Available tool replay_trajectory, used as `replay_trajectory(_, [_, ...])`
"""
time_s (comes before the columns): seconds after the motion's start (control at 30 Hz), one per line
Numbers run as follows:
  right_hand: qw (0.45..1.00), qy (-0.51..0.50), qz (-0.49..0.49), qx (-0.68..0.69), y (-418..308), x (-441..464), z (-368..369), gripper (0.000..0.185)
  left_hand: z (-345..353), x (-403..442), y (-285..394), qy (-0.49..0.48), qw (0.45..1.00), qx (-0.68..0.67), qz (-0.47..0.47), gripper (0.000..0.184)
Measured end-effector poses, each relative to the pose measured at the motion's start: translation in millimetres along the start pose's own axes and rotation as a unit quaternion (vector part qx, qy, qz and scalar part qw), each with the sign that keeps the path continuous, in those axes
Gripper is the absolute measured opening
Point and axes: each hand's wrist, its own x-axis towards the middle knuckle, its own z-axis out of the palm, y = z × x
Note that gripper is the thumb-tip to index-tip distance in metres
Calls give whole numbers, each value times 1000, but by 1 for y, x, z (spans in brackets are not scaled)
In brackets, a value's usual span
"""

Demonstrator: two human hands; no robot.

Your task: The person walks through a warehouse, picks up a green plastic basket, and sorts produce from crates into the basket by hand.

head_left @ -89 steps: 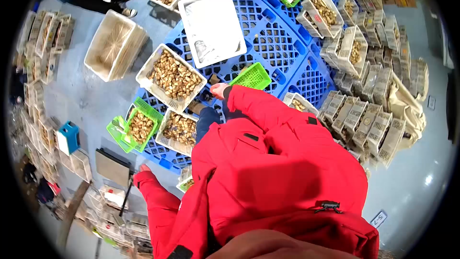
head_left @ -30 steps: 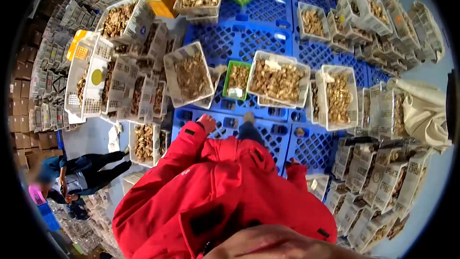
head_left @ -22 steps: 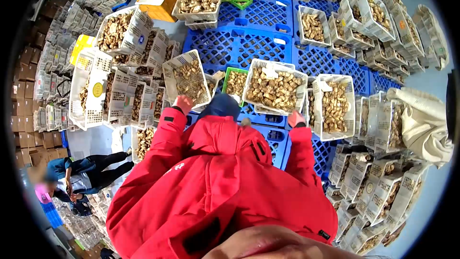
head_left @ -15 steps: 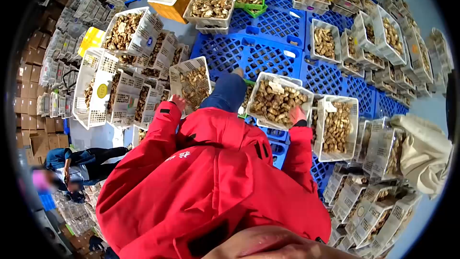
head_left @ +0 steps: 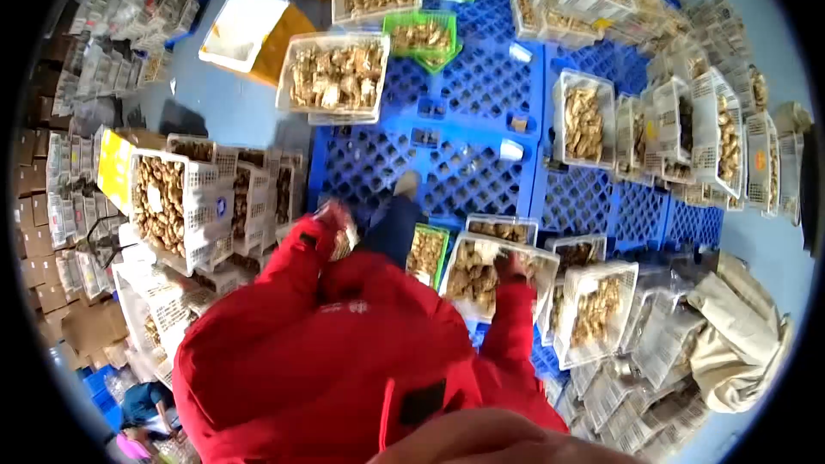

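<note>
My left hand is blurred, at the end of the red sleeve, just left of my leg and over a white basket largely hidden by my arm. Its fingers are smeared, and any hold is unclear. My right hand hangs over a white basket of brown lumpy pieces; it looks dark and smeared, and whether it touches the pieces cannot be seen. Between my leg and that basket stands a green basket of similar pieces. Another filled white basket is to the right of my right hand.
Blue pallets cover the floor ahead, where my shoe rests. Stacked filled baskets line the left side. A yellow-sided box stands at the upper left, beside a filled basket. Another person is at the lower left.
The view has moved forward across the pallets, so the near baskets sit lower. My foot is farther ahead. Both hands have become more blurred; the right remains over the same white basket.
</note>
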Motion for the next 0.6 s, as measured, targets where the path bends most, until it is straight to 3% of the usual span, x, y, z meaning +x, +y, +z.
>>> replay_trajectory(0.03, [988,-124,68,64,-34,25,-23,42,0,-12,4,-44,996,-76,31,22])
replay_trajectory(0.1, [989,24,-137,45,-63,90,-29,34,18,16,109,18,994,-105,-4,22])
replay_trajectory(0.13, [972,-23,-72,224,-75,114,-49,32,14,26,123,-128,957,-261,16,21])
replay_trajectory(0.17, [918,-45,3,395,-92,139,-73,29,11,36,138,-274,878,-393,-9,22])
replay_trajectory(0.2, [792,-69,138,591,-105,152,-93,29,10,45,152,-273,852,-447,-3,25])
replay_trajectory(0.23, [606,-25,276,746,-117,166,-113,29,3,50,163,-252,860,-443,-5,24])
replay_trajectory(0.33, [638,-60,261,722,-92,175,-129,32,-10,56,182,-162,899,-407,-27,22])
replay_trajectory(0.37, [680,-62,269,679,-75,170,-119,32,-13,54,183,-125,911,-392,-41,22])
replay_trajectory(0.4, [739,-66,268,614,-52,163,-103,33,-31,61,174,-107,915,-385,-48,21])
replay_trajectory(0.43, [872,-88,203,437,-12,152,-71,34,-62,73,156,-92,920,-377,-58,20])
replay_trajectory(0.47, [985,-72,41,154,65,132,1,34,-76,82,150,-81,923,-370,-69,19])
replay_trajectory(0.53, [977,-144,141,72,22,125,-59,33,-83,91,173,125,934,-329,-61,17])
replay_trajectory(0.6, [962,-184,195,56,25,124,-71,31,-102,98,176,97,936,-336,-39,19])
